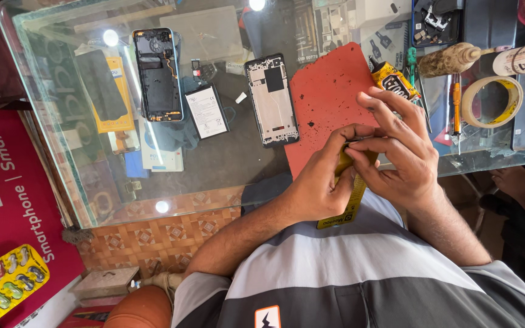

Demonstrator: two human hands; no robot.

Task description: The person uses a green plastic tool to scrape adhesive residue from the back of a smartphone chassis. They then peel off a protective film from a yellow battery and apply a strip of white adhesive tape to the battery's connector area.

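Glass counter (214,164) was cluttered; at 4 o'clock I saw left hand (317,182) and right hand (399,155) both pinched on yellow strip (350,203). Peel slowly, keep it taut.

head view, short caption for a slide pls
Both hands pinch a yellow strip over a red mat beside opened phones.

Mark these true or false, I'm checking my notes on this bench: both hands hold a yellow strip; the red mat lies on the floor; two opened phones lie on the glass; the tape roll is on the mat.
1. Both hands hold a yellow strip. True: left hand and right hand pinch the yellow strip.
2. False: the red mat lies on the glass counter.
3. True: one opened phone, another opened phone.
4. False: the tape roll lies off the mat.
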